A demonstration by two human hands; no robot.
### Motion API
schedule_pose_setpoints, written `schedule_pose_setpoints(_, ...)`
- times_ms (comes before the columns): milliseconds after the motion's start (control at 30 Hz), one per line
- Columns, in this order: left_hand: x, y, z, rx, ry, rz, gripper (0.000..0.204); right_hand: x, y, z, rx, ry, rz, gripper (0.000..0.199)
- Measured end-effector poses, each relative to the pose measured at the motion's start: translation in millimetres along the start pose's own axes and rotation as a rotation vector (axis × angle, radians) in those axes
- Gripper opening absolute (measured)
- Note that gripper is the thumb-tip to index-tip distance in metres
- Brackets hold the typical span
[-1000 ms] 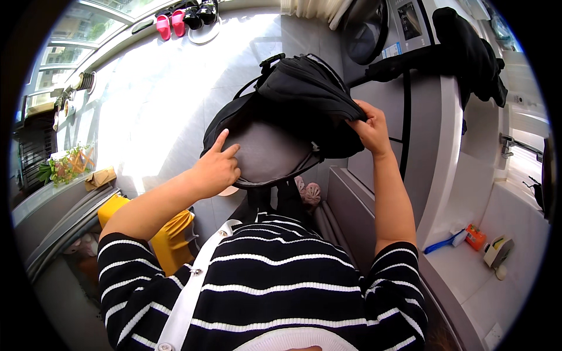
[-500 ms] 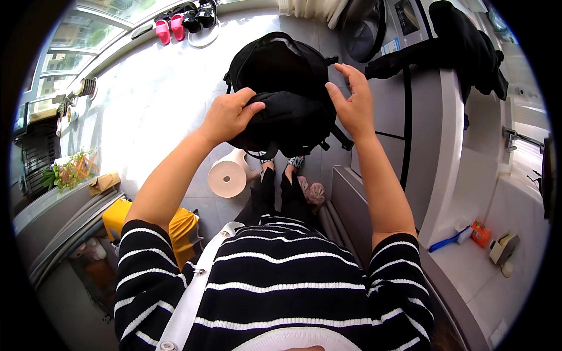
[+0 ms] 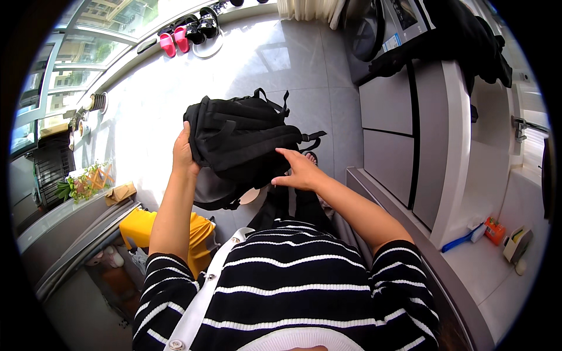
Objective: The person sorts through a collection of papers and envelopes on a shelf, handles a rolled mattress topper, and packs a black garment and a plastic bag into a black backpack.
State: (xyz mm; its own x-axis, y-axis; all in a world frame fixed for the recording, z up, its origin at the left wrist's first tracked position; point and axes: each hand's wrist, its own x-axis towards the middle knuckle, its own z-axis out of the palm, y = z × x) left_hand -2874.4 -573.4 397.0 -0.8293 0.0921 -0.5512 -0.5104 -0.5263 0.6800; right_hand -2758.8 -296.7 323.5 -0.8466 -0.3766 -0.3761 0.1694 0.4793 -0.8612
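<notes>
A person in a black-and-white striped top holds a black backpack (image 3: 246, 137) up in front of the chest, above the pale tiled floor (image 3: 146, 111); the left hand (image 3: 184, 155) grips the bag's left edge, fingers curled round behind it so that only the back of the hand and the thumb side show; the right hand (image 3: 298, 169) lies on the bag's near right part, fingers stretched out nearly flat and pressed against the fabric, not closed round anything that can be seen; the backpack lies roughly level with its padded straps (image 3: 257, 126) facing up and loose strap ends hanging off its right side; just below it a round pale roll (image 3: 252, 196) peeps out near the person's feet; to the near left stands a yellow stool (image 3: 146, 228), and further left a low ledge with a small plant (image 3: 85, 181); at the far end of the floor, pink slippers (image 3: 174, 42) and black shoes (image 3: 202, 26) sit by the window; on the right run grey cabinets (image 3: 392, 128) with dark clothing (image 3: 462, 35) draped over the top, and a white counter (image 3: 486, 269) bears a blue brush (image 3: 459, 241) and an orange box (image 3: 494, 230)
</notes>
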Motion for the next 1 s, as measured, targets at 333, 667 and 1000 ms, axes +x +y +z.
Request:
schedule_pose_setpoints(333,-65.5,7.7,92.7,-0.166,-0.261,0.074,0.046,47.2,-78.2,-10.1,0.093,0.755,-0.376,0.040)
schedule_pose_setpoints(667,-117.7,49.0,160.4,1.083,-0.204,1.707,0.072,-31.6,-201.7,-214.6,1.184,1.122,-0.585,0.014)
schedule_pose_setpoints(1000,-81.7,-7.7,210.8,1.021,-0.543,1.313,0.084,-218.8,-138.3,-232.6,1.536,1.315,-1.099,0.051)
